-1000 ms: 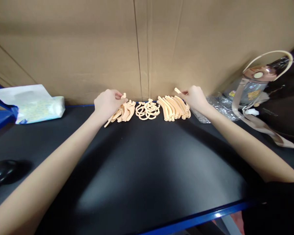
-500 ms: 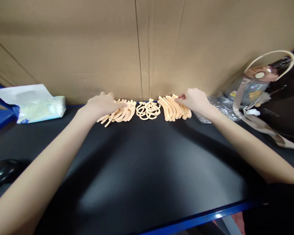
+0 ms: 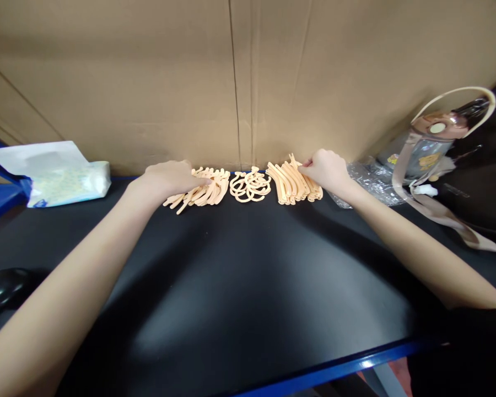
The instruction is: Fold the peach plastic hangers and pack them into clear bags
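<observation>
Three groups of beige rubbery-looking pieces lie along the back of the black table. On the left is a pile of slim curved pieces [image 3: 209,193], with my left hand [image 3: 169,177] over its left side. Its thumb presses on the pieces, while the other fingers are mostly hidden behind the hand. Coiled ring-like pieces [image 3: 250,186] lie in the middle, apart from both hands. To the right is a bundle of hollow tubes [image 3: 287,184] laid side by side. My right hand [image 3: 326,170] pinches at its upper right, where one tube end sticks up.
A cardboard wall [image 3: 169,82] stands behind the table [image 3: 240,286]. At the left are a soft packet [image 3: 70,184] and a black rounded object [image 3: 6,289]. Clear plastic wrap [image 3: 367,182], a strapped bottle [image 3: 425,149] and a dark bag [image 3: 483,171] are at the right.
At the right bundle, one tube end has risen above the others near my right fingertips. My left hand has shifted slightly left, its thumb still on the curved pieces.
</observation>
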The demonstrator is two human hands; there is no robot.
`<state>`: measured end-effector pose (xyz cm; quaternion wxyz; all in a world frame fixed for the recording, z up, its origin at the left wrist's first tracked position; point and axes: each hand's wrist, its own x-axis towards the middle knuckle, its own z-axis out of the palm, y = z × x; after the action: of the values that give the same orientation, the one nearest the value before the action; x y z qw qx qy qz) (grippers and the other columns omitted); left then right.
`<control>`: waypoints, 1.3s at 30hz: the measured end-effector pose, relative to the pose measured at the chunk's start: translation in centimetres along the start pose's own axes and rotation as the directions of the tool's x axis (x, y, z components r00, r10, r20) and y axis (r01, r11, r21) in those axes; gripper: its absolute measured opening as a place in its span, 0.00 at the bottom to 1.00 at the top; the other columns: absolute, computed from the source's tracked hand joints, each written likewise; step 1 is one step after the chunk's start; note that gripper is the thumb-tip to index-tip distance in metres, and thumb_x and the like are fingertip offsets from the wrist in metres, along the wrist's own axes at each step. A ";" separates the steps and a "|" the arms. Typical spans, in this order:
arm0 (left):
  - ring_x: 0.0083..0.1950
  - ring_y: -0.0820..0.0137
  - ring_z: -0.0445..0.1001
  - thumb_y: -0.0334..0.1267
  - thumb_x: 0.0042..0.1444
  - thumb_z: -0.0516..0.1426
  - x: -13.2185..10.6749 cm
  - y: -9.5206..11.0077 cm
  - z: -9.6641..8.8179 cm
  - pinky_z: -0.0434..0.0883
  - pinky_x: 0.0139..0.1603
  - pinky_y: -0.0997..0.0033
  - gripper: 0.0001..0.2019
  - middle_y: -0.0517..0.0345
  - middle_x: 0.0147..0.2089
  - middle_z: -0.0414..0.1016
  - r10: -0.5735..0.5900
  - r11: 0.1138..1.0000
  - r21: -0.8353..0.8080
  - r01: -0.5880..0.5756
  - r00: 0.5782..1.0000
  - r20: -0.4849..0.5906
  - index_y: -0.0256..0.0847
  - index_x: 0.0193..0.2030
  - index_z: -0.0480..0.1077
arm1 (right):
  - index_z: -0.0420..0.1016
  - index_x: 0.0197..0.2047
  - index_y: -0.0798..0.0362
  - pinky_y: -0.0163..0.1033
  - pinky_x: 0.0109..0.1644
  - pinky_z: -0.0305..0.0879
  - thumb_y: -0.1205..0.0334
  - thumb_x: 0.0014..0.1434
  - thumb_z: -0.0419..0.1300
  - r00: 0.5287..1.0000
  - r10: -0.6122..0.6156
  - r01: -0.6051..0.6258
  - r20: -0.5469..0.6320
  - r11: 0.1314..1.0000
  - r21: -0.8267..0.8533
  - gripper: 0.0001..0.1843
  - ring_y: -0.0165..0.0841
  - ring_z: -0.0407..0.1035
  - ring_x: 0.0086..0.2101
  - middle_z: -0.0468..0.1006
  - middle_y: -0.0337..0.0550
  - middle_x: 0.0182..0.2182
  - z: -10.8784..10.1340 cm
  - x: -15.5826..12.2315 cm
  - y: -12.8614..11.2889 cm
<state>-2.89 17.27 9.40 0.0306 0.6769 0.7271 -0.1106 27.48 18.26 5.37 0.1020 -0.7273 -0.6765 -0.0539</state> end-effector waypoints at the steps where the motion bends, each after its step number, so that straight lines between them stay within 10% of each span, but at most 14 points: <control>1: 0.58 0.42 0.73 0.60 0.57 0.50 0.0 0.0 0.0 0.70 0.52 0.50 0.36 0.34 0.59 0.74 -0.003 1.000 -0.001 0.003 1.000 -0.009 0.31 0.61 0.69 | 0.83 0.35 0.52 0.41 0.35 0.63 0.60 0.55 0.55 1.000 -0.001 0.002 -0.004 1.000 0.008 0.14 0.43 0.75 0.35 0.82 0.51 0.32 0.0 0.1 0.1; 39: 0.63 0.40 0.66 0.56 0.62 0.50 -2.0 2.0 -0.1 0.68 0.55 0.48 0.31 0.32 0.59 0.71 0.192 0.978 -0.044 -0.205 0.960 -0.203 0.29 0.59 0.69 | 0.81 0.52 0.48 0.43 0.42 0.65 0.53 0.60 0.59 0.975 -0.169 0.178 0.145 0.983 -0.048 0.19 0.45 0.75 0.44 0.83 0.50 0.44 -0.9 -1.1 0.0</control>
<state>-0.68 15.41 9.63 -0.0090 0.7525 0.6583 -0.0153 27.48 17.03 6.02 0.0268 -0.6702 -0.7411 -0.0320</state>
